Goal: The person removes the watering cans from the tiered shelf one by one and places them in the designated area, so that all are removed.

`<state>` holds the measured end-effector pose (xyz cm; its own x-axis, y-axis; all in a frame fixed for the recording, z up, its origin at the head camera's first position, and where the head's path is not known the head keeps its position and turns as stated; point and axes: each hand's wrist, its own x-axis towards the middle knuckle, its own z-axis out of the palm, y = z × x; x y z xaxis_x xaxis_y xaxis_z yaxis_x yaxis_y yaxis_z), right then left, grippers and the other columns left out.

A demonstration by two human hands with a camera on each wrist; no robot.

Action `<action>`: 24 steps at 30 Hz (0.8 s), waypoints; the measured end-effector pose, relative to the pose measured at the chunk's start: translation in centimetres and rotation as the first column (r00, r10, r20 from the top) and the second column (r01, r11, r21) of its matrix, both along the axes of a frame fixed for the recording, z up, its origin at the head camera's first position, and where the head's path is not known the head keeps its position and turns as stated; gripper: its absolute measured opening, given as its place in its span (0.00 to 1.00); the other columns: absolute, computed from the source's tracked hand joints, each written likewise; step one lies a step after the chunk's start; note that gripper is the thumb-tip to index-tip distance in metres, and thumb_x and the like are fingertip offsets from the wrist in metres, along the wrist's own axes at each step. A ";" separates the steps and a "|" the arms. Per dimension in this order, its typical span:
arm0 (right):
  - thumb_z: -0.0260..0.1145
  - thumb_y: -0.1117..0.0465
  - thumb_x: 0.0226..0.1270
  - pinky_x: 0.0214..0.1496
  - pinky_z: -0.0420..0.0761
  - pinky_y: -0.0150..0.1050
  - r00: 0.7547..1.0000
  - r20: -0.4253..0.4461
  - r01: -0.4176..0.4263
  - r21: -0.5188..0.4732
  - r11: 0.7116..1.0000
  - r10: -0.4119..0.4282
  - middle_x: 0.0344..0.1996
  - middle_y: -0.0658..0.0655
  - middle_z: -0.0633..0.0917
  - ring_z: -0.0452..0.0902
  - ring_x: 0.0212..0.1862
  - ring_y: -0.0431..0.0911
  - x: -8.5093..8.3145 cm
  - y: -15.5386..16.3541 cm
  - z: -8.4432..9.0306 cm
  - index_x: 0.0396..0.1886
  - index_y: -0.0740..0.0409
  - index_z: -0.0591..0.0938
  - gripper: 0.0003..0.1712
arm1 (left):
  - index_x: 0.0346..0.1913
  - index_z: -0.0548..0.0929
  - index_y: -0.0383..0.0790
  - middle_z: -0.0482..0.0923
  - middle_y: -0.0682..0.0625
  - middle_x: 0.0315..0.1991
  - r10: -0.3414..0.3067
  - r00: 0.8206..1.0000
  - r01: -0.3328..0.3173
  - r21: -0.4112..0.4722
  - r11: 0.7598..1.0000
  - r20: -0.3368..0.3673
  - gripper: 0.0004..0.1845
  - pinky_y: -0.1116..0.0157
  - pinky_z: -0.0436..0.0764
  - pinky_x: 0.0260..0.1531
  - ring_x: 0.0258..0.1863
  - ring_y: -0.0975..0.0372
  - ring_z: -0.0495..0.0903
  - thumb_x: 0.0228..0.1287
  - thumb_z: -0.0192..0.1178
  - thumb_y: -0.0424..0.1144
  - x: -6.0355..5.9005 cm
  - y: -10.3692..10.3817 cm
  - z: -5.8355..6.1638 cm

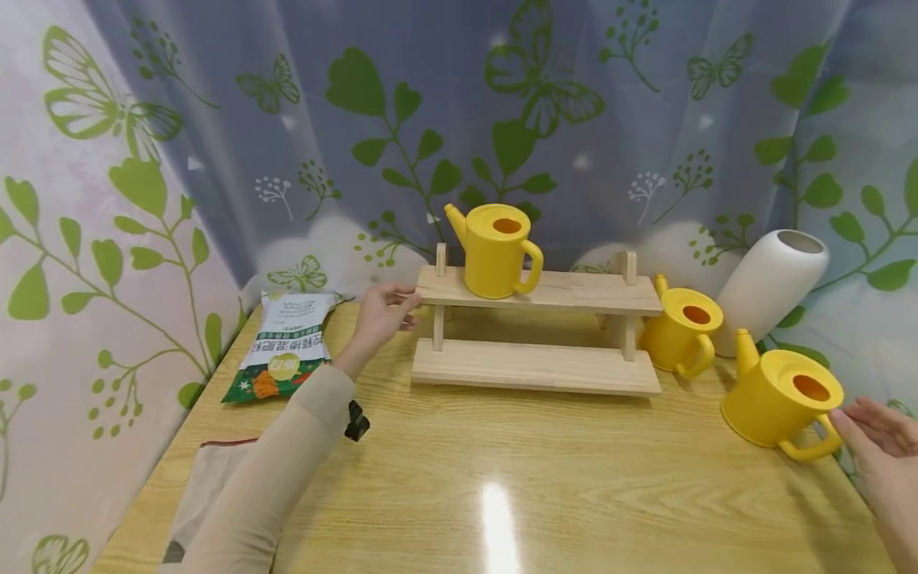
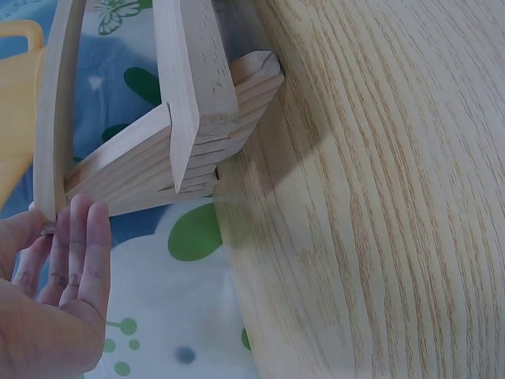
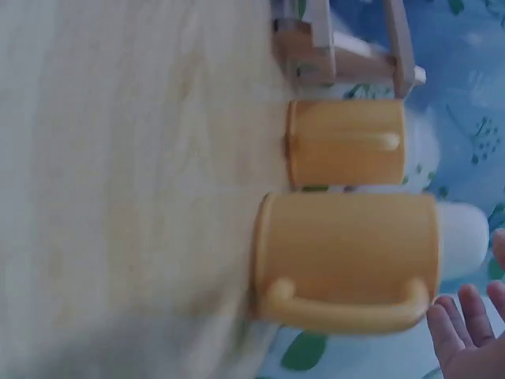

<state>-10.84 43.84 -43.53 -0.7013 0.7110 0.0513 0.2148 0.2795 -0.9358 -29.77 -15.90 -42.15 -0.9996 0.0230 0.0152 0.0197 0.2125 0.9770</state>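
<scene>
Two-tier wooden shelf rack (image 1: 536,331) at the back of the wooden counter (image 1: 502,470), cans on and beside it.
One yellow plastic watering can (image 1: 495,251) stands on the rack's top tier; a second yellow can (image 1: 681,331) sits just right of the rack, a third yellow can (image 1: 782,396) nearer and farther right. The white ceramic vase (image 1: 770,287) leans behind them. The printed soil bag (image 1: 287,344) lies left of the rack. The left hand (image 1: 380,315) touches the top tier's left end; the right hand (image 1: 878,446) is by the third can's handle.

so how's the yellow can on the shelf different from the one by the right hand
The can on the shelf stands on the top board of the wooden shelf; the can by the right hand sits on the table. The shelf can is untouched, though the left hand touches that board's end, while the right hand reaches the other's handle. The near one looks larger, being closer. Both are yellow, upright, with spouts pointing left.
</scene>
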 end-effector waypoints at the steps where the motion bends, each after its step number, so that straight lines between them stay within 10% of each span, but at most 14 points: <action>1: 0.67 0.58 0.78 0.47 0.71 0.06 0.998 -0.042 -0.039 0.000 0.999 0.039 0.39 0.22 0.78 0.72 0.41 0.18 -0.1 -0.4 0.5 0.65 0.32 0.80 0.22 | 0.65 0.81 0.32 0.84 0.29 0.59 0.000 1.000 0.000 0.000 1.000 0.002 0.19 0.49 0.93 0.50 0.25 0.69 0.86 0.79 0.62 0.38 0.0 0.0 0.0; 4: 0.69 0.65 0.75 0.44 0.77 0.08 0.966 -0.184 -0.190 -0.015 0.982 0.184 0.40 0.28 0.85 0.79 0.42 0.22 -0.7 -2.3 2.2 0.66 0.49 0.83 0.22 | 0.65 0.81 0.32 0.83 0.28 0.59 -0.001 1.000 0.000 0.009 1.000 0.012 0.19 0.56 0.95 0.45 0.25 0.68 0.86 0.79 0.62 0.38 0.0 -0.1 0.0; 9: 0.69 0.78 0.68 0.43 0.89 0.21 0.786 -0.470 -0.483 -0.063 0.873 0.401 0.40 0.44 0.93 0.90 0.40 0.33 -2.6 -6.3 3.7 0.56 0.65 0.87 0.18 | 0.66 0.81 0.32 0.82 0.26 0.61 -0.007 1.000 0.007 0.014 1.000 0.010 0.20 0.68 0.93 0.35 0.25 0.69 0.86 0.79 0.62 0.38 -0.1 -0.2 -0.1; 12: 0.69 0.78 0.68 0.44 0.89 0.22 0.718 -0.469 -0.590 -0.019 0.807 0.514 0.42 0.44 0.93 0.91 0.41 0.33 -3.9 -8.8 4.0 0.55 0.63 0.88 0.18 | 0.66 0.81 0.31 0.82 0.26 0.60 -0.007 1.000 0.006 0.017 1.000 0.006 0.20 0.67 0.94 0.35 0.24 0.69 0.86 0.79 0.62 0.38 -0.1 -0.2 -0.1; 24: 0.72 0.65 0.73 0.51 0.86 0.18 0.634 -0.261 -0.689 0.237 0.685 0.728 0.43 0.33 0.89 0.87 0.45 0.27 -10.5 -18.2 5.0 0.61 0.65 0.85 0.20 | 0.65 0.81 0.31 0.83 0.26 0.59 0.000 1.000 0.000 0.025 1.000 0.004 0.19 0.69 0.93 0.33 0.23 0.69 0.86 0.78 0.62 0.37 -0.3 -0.1 0.0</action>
<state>-21.34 25.65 -38.49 -0.9164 -0.0226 0.3996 -0.3853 0.3201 -0.8655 -30.04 -16.00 -42.20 -0.9997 0.0232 0.0120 0.0162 0.1883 0.9820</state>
